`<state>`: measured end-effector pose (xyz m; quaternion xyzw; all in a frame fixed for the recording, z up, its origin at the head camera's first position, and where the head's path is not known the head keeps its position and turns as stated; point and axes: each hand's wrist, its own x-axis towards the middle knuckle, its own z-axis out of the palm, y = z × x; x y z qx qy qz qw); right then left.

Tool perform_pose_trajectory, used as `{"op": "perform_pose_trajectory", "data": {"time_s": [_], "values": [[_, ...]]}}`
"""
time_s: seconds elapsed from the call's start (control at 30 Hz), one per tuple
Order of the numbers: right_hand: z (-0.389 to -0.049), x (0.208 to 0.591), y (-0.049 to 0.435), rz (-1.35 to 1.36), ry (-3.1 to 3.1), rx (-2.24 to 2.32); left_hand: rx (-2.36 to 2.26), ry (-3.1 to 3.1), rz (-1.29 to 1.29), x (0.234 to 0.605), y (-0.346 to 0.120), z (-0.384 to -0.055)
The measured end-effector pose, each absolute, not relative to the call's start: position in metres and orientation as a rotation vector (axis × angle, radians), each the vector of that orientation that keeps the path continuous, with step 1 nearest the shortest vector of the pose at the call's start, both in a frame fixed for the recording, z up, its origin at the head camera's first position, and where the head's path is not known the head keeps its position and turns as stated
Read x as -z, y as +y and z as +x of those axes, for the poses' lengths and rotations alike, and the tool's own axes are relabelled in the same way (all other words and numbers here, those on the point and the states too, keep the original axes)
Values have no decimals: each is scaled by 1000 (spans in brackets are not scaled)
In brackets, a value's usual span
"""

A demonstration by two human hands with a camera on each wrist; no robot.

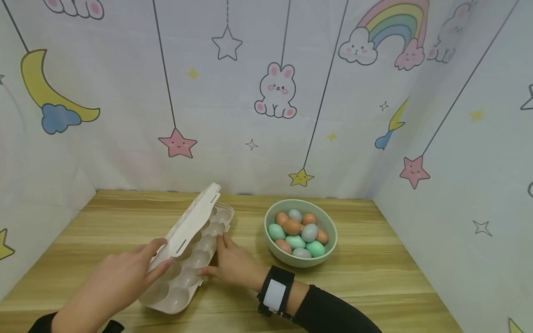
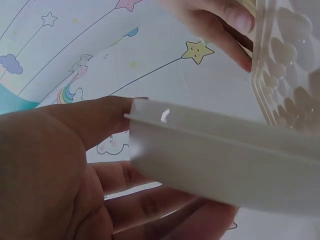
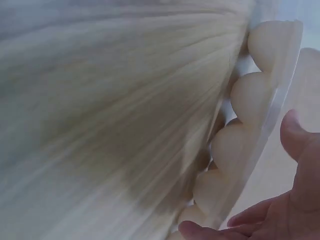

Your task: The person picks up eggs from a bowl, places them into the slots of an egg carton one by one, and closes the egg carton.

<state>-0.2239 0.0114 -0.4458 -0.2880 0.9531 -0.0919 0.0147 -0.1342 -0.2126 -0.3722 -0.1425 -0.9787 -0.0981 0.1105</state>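
"Starting from the left, what is the left hand (image 1: 125,277) doing?"

"It is pinching the near end of the white lid (image 1: 193,222), with the thumb lying on one side and the fingers on the other."

"And how is this lid standing?"

"It is leaning, partly raised, over the egg tray (image 1: 189,277). The tray is lying lengthwise on the left part of the wooden table (image 1: 374,277), and its round cups are showing to the right of the lid."

"Where is the right hand (image 1: 239,266) staying?"

"It is resting at the right edge of the tray. Its thumb and fingers are standing apart, and the fingertips are touching the rim. Around that wrist a black strap (image 1: 276,289) is sitting, and behind it a black sleeve (image 1: 329,310) is covering the arm."

"What is lying farther to the right?"

"A pale green bowl (image 1: 300,263) is standing near the right hand, but apart from it. It is holding brown eggs (image 1: 292,226), green eggs (image 1: 315,249) and greyish eggs (image 1: 310,232). Behind everything, a white cloth (image 1: 233,115) with printed stars and rabbits is hanging."
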Motion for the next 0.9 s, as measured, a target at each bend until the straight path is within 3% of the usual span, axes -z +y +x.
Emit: {"op": "perform_pose_trajectory", "data": {"time_s": [0.5,0.9], "values": [[-253,442,1,-793,2762,512,520,-2956,-851,375,-217,-156],[-252,419,27,-935,2808,376,555,-2859,-748,380,-211,-164]]}}
